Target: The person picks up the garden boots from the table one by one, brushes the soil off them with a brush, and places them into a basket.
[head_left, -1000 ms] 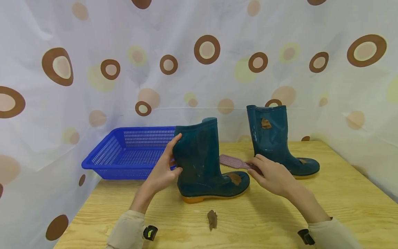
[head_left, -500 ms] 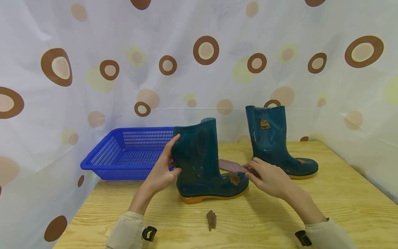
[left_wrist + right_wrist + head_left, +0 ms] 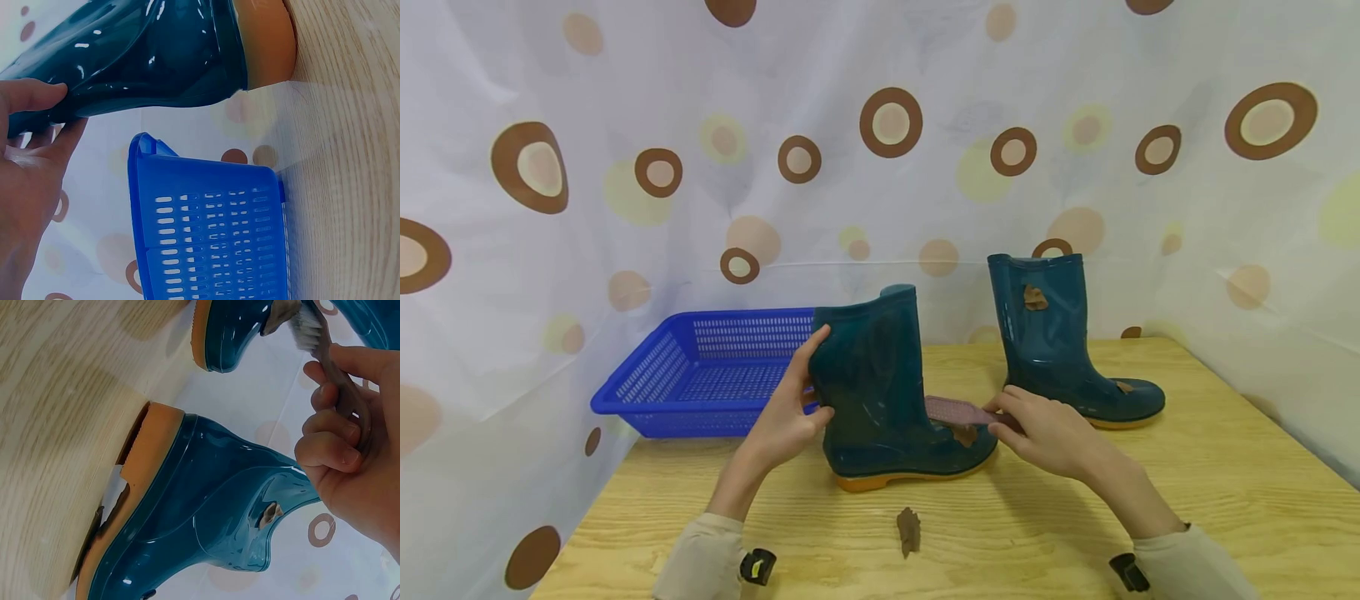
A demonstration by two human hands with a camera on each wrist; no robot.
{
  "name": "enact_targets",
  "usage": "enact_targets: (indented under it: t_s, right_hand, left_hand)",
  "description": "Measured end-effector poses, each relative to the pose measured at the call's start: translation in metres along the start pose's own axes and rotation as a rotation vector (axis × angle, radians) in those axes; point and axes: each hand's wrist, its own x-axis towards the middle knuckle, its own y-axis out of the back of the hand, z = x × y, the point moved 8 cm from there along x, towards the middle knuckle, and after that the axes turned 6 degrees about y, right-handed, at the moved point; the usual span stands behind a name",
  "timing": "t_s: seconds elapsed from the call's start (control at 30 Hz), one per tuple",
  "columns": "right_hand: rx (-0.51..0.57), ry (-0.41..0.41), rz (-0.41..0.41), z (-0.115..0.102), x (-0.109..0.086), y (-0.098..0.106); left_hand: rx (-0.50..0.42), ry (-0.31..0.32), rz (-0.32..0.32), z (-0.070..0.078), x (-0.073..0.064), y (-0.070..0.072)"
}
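Note:
A dark green rubber boot (image 3: 868, 400) with an orange sole stands upright on the table. My left hand (image 3: 786, 421) grips its shaft from behind, thumb on the near side, as the left wrist view also shows. In my right hand (image 3: 1045, 427) is a pinkish brush (image 3: 951, 410), its handle wrapped by the fingers. The pale bristles (image 3: 306, 328) meet the brown patch (image 3: 281, 315) on the boot's instep in the right wrist view. A second green boot (image 3: 1048, 333) stands farther back on the right, with brown patches on shaft and toe.
A blue perforated plastic basket (image 3: 700, 408) sits behind and left of the held boot. A loose brown scrap (image 3: 908, 532) lies on the wooden table (image 3: 820, 558) in front of it. A patterned sheet (image 3: 820, 67) hangs around the table's back and sides.
The brush in my right hand has come down from above the boot's foot onto its instep, over the brown patch. My left hand keeps its grip on the shaft.

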Motion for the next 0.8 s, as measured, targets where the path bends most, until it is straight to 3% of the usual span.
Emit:
enact_targets:
  t_s: [0.37,0.8]
  right_hand:
    - [0.048,-0.017,-0.103,0.011,-0.002,0.002]
    - [0.071,0.011,-0.124,0.018,-0.007,0.009]
  left_hand:
    - [0.006,0.017,0.004,-0.001,-0.001,0.002]
    - [0.003,0.014,-0.006,0.000,-0.001,0.003]
